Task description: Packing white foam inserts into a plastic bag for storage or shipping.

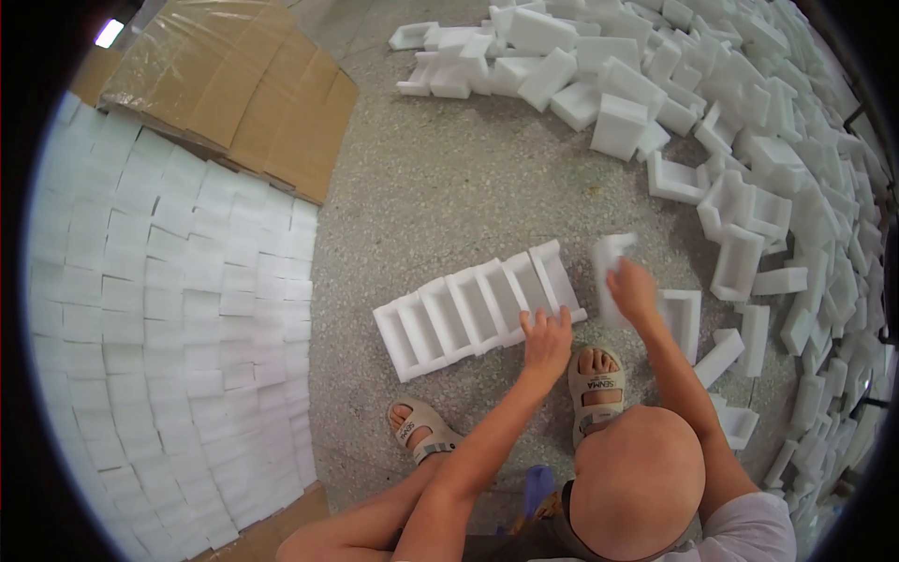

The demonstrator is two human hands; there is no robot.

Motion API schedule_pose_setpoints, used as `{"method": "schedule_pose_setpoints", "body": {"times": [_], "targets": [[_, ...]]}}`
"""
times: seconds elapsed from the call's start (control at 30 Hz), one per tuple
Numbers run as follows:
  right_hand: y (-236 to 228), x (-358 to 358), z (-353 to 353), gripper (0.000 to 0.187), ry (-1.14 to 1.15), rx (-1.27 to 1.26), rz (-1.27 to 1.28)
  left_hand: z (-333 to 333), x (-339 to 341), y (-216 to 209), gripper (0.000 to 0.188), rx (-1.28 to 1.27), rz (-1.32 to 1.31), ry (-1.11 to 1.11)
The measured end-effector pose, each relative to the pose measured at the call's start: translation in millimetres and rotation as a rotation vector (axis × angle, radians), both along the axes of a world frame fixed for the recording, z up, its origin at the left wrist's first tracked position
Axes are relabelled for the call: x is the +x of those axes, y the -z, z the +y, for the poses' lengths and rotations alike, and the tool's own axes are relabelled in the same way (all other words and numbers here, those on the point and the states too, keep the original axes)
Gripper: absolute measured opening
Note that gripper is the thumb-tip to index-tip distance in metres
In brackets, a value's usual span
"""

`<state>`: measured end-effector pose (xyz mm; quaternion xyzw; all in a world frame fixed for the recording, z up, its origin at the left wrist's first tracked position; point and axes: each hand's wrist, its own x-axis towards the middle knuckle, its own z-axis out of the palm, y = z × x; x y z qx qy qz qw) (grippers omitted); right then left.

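Note:
A short row of white foam tray-like pieces (pixel 475 307), set edge to edge with their hollows facing up, lies slantwise on the floor in front of me. My left hand (pixel 547 341) rests its spread fingertips on the near edge of the row's right end. Just right of the row, my right hand (pixel 635 292) grips a single white foam piece (pixel 609 279), held apart from the others and smeared by motion. Its far side and the thumb's exact hold are hard to make out. Another foam piece (pixel 691 323) lies beside my right wrist.
Loose foam pieces (pixel 618 126) are heaped from the far middle round to the right. A tall stacked wall of white foam (pixel 187 328) stands at left, with brown cardboard (pixel 239 84) at its far end. My sandalled feet (pixel 599 389) and knee are close by on the speckled floor (pixel 449 187).

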<state>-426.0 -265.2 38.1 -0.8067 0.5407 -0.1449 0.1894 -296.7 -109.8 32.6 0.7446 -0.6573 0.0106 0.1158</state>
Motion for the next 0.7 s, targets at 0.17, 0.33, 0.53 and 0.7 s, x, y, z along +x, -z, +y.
{"method": "schedule_pose_setpoints", "body": {"times": [0.17,0.33,0.53,0.7], "targets": [[35.6,68.9,8.4,0.025,-0.161,0.021,-0.019,-1.1,21.3,11.4,0.031,0.016,-0.022,-0.009],[27.3,99.5,24.9,0.028,-0.170,0.217,-0.099,8.1,46.2,19.5,0.032,0.116,-0.043,-0.034],[-13.6,18.6,50.4,0.054,0.271,-0.266,-0.155,36.2,63.3,-50.1,0.047,-0.093,-0.129,-0.064],[63.2,-139.6,48.7,0.046,0.609,-0.075,0.145,12.7,1.5,-15.6,0.060,0.017,0.355,0.338]]}}
